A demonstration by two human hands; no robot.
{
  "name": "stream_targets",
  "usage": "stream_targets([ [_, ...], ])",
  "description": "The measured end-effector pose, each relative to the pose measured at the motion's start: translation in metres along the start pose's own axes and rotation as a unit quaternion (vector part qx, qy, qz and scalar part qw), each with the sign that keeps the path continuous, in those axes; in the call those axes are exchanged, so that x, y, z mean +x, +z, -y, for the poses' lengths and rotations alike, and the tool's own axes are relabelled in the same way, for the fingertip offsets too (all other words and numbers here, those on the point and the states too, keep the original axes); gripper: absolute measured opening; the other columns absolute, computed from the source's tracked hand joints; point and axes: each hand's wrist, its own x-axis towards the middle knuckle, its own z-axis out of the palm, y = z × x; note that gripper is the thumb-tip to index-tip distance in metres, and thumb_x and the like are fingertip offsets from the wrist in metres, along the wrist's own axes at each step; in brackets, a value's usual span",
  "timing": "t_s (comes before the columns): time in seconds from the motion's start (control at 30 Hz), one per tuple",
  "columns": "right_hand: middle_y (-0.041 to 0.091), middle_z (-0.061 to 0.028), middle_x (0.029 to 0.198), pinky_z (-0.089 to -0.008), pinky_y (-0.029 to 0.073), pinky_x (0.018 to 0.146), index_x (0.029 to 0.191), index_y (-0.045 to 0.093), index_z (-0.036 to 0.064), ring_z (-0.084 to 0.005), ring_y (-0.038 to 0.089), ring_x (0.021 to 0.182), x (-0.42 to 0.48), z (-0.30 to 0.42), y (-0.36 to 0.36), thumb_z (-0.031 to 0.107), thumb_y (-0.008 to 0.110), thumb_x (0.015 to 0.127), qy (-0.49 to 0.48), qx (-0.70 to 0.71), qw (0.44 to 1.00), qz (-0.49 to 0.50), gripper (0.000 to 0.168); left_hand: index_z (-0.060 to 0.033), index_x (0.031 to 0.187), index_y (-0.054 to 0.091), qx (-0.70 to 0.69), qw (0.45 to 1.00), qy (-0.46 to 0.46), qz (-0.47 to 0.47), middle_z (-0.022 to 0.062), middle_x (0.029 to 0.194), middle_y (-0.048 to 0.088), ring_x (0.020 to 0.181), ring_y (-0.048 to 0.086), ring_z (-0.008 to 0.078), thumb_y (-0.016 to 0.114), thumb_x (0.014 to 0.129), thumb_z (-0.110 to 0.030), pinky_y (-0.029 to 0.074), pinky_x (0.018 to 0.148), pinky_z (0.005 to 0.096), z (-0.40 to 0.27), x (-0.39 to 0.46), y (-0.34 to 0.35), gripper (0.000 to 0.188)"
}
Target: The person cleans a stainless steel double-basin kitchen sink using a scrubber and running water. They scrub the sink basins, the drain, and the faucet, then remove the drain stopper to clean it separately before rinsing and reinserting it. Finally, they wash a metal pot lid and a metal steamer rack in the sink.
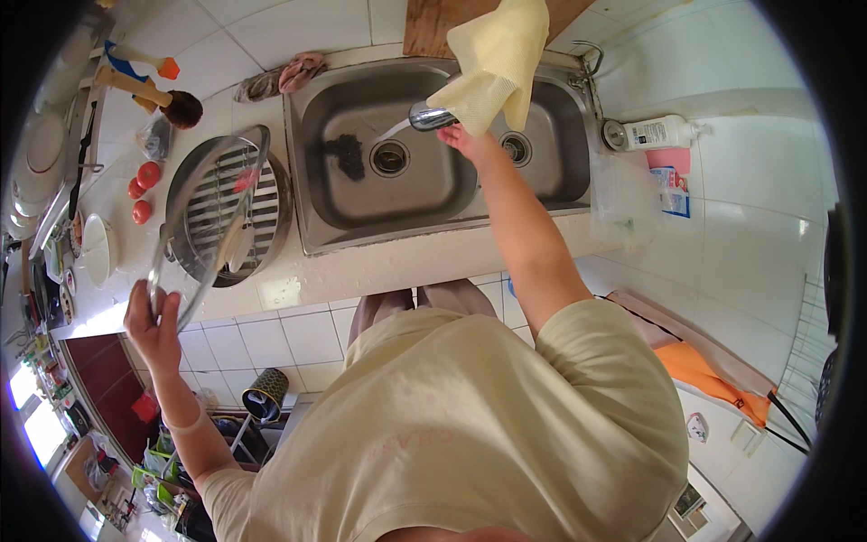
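My left hand (157,325) grips the edge of a glass pot lid (203,223), which is tilted above a round metal steamer pot (279,251) with a slatted rack inside. On the right, my right hand (467,139) is at the chrome faucet (432,116), beneath a pale yellow mesh cloth (501,68) draped over the faucet. The cloth hides part of the faucet, and whether my fingers close on it cannot be told. Water runs from the spout into the left basin of a steel double sink (339,217). A dark clump (346,156) lies beside the drain there.
Several tomatoes (148,175), a bowl (99,250) and brushes (183,110) lie left of the pot. Rags (301,72) rest behind the sink. A white pump bottle (660,133) lies right of it, near a clear plastic bag (623,196). A wooden board (427,30) stands behind.
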Motion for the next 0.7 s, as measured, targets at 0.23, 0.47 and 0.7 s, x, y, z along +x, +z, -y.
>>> stream_targets([
  [0.23,0.051,-0.0036,0.121,-0.0297,0.034,0.1,0.128,0.044,0.007,-0.014,0.047,0.114,-0.093,0.003,0.07,-0.002,0.067,0.074,-0.32,0.053,0.931,0.167,0.059,0.0064,0.095,0.055,-0.229,0.972,-0.031,-0.027,0.0122,0.084,0.06,0.077,0.062,0.0209,0.055,0.092,-0.011,0.051,0.069,0.0318,-0.028,-0.014,-0.001,0.018],
  [0.47,0.066,-0.0042,0.091,-0.0266,0.05,0.069,0.103,0.061,0.004,-0.0137,0.063,0.075,-0.112,0.034,0.02,0.012,0.073,0.072,-0.394,-0.244,0.886,-0.028,0.035,0.0079,0.093,0.054,-0.189,0.98,0.019,0.053,0.0137,0.081,0.062,0.072,0.061,0.0188,0.06,0.089,-0.014,0.051,0.066,0.0298,-0.05,0.006,0.03,0.023],
  [0.7,0.066,-0.0067,0.095,-0.0316,0.05,0.076,0.104,0.062,0.003,-0.0174,0.063,0.088,-0.122,0.102,-0.105,0.017,0.076,0.069,-0.438,-0.34,0.832,-0.03,0.04,0.007,0.089,0.052,-0.22,0.97,0.002,0.102,0.011,0.076,0.06,0.068,0.058,0.0157,0.06,0.089,-0.01,0.051,0.069,0.0304,-0.06,0.013,0.053,0.019],
])
